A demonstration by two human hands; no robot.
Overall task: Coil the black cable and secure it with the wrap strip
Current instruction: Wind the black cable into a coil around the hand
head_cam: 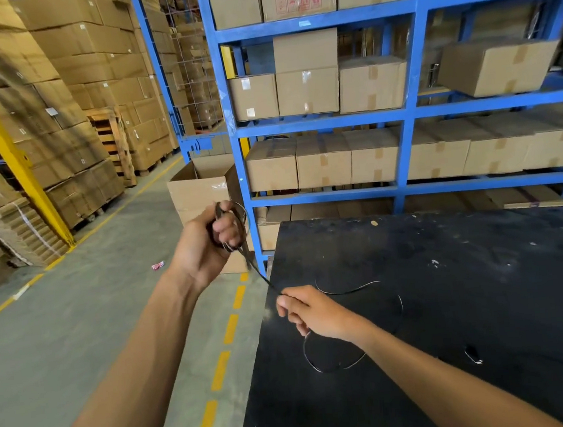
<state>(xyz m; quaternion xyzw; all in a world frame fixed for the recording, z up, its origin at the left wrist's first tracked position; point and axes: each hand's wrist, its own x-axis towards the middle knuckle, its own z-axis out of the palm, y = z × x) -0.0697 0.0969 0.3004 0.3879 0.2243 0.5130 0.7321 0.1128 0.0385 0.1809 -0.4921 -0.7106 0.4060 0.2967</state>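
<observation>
My left hand (207, 244) is raised over the floor, left of the black table (469, 281), and grips a small coil of the black cable (256, 267) looped around its fingers. From the coil the cable runs taut down to my right hand (312, 313), which pinches it above the table's left edge. Past that hand the loose cable lies in wide curves on the tabletop, hard to see against the black surface. A small dark piece (472, 355) lies on the table to the right; I cannot tell whether it is the cable's end or the wrap strip.
Blue steel shelving (414, 111) full of cardboard boxes stands right behind the table. An open carton (198, 190) sits on the floor behind my left hand. Stacked boxes on pallets fill the left side, beyond a yellow post (9, 146) and yellow floor lines.
</observation>
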